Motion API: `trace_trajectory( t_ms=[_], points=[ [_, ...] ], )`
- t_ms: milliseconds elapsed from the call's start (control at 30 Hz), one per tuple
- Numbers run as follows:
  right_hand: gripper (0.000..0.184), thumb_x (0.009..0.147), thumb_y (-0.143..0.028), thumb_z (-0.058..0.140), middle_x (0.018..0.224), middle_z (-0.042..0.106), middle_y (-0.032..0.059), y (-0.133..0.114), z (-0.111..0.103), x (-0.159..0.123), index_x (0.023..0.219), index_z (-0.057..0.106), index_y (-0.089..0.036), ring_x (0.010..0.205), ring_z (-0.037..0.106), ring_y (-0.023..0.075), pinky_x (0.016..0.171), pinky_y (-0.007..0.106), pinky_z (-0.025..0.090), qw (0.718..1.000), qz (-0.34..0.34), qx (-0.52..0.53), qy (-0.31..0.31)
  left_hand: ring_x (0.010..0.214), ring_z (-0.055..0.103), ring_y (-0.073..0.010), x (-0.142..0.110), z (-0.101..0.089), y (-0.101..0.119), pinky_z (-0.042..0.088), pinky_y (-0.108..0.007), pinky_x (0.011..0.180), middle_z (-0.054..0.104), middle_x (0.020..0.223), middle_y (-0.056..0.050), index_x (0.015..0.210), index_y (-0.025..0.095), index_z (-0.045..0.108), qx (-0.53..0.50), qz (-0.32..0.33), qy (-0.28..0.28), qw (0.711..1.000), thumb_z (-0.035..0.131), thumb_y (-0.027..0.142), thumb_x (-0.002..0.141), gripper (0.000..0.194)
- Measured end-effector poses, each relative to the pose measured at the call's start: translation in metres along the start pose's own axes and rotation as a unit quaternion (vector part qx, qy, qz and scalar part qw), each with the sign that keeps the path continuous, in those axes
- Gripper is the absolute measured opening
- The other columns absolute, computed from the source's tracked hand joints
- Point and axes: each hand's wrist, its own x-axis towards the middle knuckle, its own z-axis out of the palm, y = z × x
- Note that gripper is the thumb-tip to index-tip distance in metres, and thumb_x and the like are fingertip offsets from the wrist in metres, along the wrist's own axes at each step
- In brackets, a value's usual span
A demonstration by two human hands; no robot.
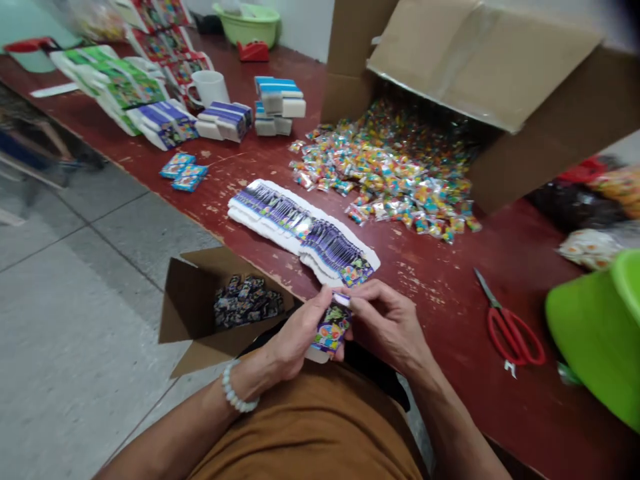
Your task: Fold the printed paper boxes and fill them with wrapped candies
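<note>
Close to my body, my left hand (303,333) is wrapped round a small purple candy box (332,328) printed with bright round candies. My right hand (385,317) pinches the white flap at the box's upper end, with thumb and fingers closed there. A whitish flap also sticks out at the lower end. Just beyond my hands, a long row of overlapping flattened purple boxes (305,230) lies on the red table (435,280). Past that row spreads a heap of wrapped candies (380,173), spilling from a large cardboard carton (480,60).
Below the table edge at left, an open carton (185,300) holds several small dark boxes (247,300). Red-handled scissors (510,330) and a green bucket (600,327) are at right. Stacked flat boxes (120,83), a white mug (209,88) and blue packets (184,171) sit further left.
</note>
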Motion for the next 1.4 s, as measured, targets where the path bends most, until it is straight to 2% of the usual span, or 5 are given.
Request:
trace_trajectory(
  t_ms=[300, 667, 867, 1167, 1400],
  points=[
    [0.024, 0.079, -0.041, 0.077, 0.065, 0.069, -0.0006, -0.01, 0.01, 0.018, 0.083, 0.068, -0.019, 0.045, 0.063, 0.014, 0.044, 0.025, 0.051, 0.99, 0.09, 0.103, -0.04, 0.05, 0.058, -0.0115, 0.002, -0.005, 0.003, 0.045, -0.024, 0.053, 0.067, 0.069, -0.005, 0.076, 0.014, 0.067, 0.082, 0.026, 0.025, 0.996, 0.045, 0.073, 0.088, 0.065],
    [0.015, 0.084, -0.034, 0.069, 0.069, 0.069, 0.0006, -0.009, 0.01, 0.02, 0.081, 0.069, -0.019, 0.052, 0.063, 0.014, 0.049, 0.026, 0.049, 0.998, 0.039, -0.014, -0.039, 0.053, 0.056, -0.0132, 0.003, -0.017, 0.006, 0.046, -0.025, 0.053, 0.067, 0.069, -0.004, 0.08, 0.017, 0.067, 0.114, 0.043, 0.014, 0.992, 0.052, 0.067, 0.088, 0.053],
    [0.012, 0.085, -0.025, 0.065, 0.076, 0.07, 0.0022, -0.013, 0.004, 0.022, 0.077, 0.071, -0.019, 0.065, 0.059, 0.0124, 0.061, 0.026, 0.048, 0.975, -0.102, -0.189, -0.056, 0.049, 0.056, -0.0119, 0.001, -0.018, 0.005, 0.043, -0.023, 0.049, 0.068, 0.068, -0.004, 0.084, 0.016, 0.065, 0.089, 0.008, 0.016, 0.996, 0.056, 0.067, 0.086, 0.052],
    [0.009, 0.086, -0.024, 0.067, 0.073, 0.069, 0.001, -0.009, 0.01, 0.025, 0.08, 0.069, -0.018, 0.06, 0.059, 0.0121, 0.059, 0.025, 0.047, 0.985, -0.067, -0.153, -0.04, 0.051, 0.057, -0.0121, 0.0, -0.022, 0.008, 0.046, -0.023, 0.05, 0.069, 0.069, -0.005, 0.09, 0.013, 0.069, 0.108, 0.028, 0.017, 0.994, 0.062, 0.072, 0.08, 0.06],
    [0.012, 0.093, -0.02, 0.061, 0.097, 0.073, 0.0043, -0.025, -0.003, 0.023, 0.083, 0.067, -0.019, 0.083, 0.066, 0.0143, 0.079, 0.029, 0.051, 0.951, -0.145, -0.206, -0.178, 0.046, 0.058, -0.0122, -0.003, -0.017, 0.008, 0.046, -0.02, 0.045, 0.069, 0.065, -0.005, 0.117, 0.014, 0.067, 0.031, -0.015, 0.022, 0.999, 0.064, 0.066, 0.082, 0.063]
  ],
)
